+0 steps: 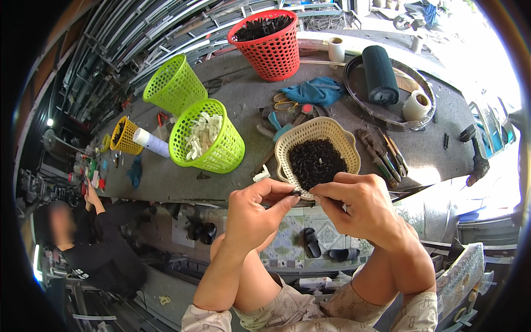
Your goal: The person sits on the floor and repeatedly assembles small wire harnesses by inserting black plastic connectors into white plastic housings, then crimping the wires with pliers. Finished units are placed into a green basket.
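My left hand [257,207] is closed in a pinch on a small black piece [296,193], held over the near rim of a cream plastic basket [281,145]. Close beside it, the thumb and fingertips of my right hand [359,207] are pressed together; whatever they hold is too small to make out. Many small black pieces [316,166] fill the basket's bottom, with one pale bit among them. A white plastic piece [261,174] lies on the table just beyond my left hand.
A lime green basket [229,149] of white pieces stands left, an upright green one [168,88] behind it. A red basket [271,58] of black parts is at the back. Hand tools [381,157] and a dark cylindrical speaker [380,77] lie right. Another person [105,254] sits far left.
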### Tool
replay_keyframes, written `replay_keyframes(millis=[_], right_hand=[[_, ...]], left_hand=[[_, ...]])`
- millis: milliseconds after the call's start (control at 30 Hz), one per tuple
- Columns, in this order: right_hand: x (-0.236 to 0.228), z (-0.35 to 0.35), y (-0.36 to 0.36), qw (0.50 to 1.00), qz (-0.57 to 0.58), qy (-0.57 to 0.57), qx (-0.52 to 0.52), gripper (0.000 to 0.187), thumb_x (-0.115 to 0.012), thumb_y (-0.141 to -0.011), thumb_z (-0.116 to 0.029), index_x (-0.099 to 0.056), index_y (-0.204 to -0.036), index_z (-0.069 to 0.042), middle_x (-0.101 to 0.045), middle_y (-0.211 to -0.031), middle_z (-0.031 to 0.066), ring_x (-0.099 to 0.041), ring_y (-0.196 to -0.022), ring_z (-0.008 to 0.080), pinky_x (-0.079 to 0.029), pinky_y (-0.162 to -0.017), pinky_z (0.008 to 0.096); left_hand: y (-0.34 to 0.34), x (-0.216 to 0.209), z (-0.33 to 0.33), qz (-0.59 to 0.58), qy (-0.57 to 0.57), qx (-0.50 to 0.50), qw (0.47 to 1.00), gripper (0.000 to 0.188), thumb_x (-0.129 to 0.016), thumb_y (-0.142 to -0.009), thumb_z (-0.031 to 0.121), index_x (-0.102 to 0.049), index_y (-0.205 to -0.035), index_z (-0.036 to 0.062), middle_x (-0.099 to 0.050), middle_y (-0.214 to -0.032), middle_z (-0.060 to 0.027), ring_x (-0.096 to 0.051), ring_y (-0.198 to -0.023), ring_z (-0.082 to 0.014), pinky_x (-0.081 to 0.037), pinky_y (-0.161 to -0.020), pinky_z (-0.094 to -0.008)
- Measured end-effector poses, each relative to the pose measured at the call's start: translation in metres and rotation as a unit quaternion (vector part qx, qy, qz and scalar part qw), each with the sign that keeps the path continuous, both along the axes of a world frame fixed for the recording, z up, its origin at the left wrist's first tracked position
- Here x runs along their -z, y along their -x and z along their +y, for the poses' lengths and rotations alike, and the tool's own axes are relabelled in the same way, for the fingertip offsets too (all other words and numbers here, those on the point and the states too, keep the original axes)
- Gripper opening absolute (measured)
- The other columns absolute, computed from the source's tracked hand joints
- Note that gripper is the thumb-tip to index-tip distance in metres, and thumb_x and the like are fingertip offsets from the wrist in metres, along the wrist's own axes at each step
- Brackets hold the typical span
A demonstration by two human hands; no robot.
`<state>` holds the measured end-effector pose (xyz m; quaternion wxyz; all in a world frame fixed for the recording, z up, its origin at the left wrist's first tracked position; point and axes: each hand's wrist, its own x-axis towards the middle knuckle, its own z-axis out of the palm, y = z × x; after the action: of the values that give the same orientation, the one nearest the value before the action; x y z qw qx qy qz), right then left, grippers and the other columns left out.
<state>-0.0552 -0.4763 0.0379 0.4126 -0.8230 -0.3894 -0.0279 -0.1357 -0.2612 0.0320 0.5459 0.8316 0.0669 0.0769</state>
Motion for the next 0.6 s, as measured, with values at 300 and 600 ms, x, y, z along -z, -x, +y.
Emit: replay_keyframes(millis=[300,600], right_hand=[[-0.010,-0.005,0.004,0.987,-0.093,-0.118,-0.058,0.023,-0.081,-0.077,0.000,-0.083,-0.099,-0.009,-0.071,-0.080,0.0051,-0.069,-0.071,0.0242,-0.051,-0.068,0.0367],[-0.032,0.028,0.049,0.936,-0.278,-0.205,-0.063,0.031,-0.077,-0.067,-0.023,-0.075,-0.094,-0.009,-0.066,-0.120,0.0081,-0.061,-0.118,0.0281,-0.047,-0.098,0.0490]], left_hand=[[0.013,0.017,0.005,0.000,0.505,0.116,0.855,0.018,-0.068,-0.096,-0.006,-0.072,-0.113,-0.0027,-0.076,-0.098,-0.0163,-0.075,-0.083,-0.0229,-0.062,-0.075,-0.0353],[0.050,0.042,-0.017,-0.114,0.706,0.262,0.648,0.104,-0.088,-0.081,0.054,-0.038,-0.156,0.0040,-0.036,-0.163,-0.0212,-0.046,-0.147,-0.0317,-0.040,-0.124,-0.0445]])
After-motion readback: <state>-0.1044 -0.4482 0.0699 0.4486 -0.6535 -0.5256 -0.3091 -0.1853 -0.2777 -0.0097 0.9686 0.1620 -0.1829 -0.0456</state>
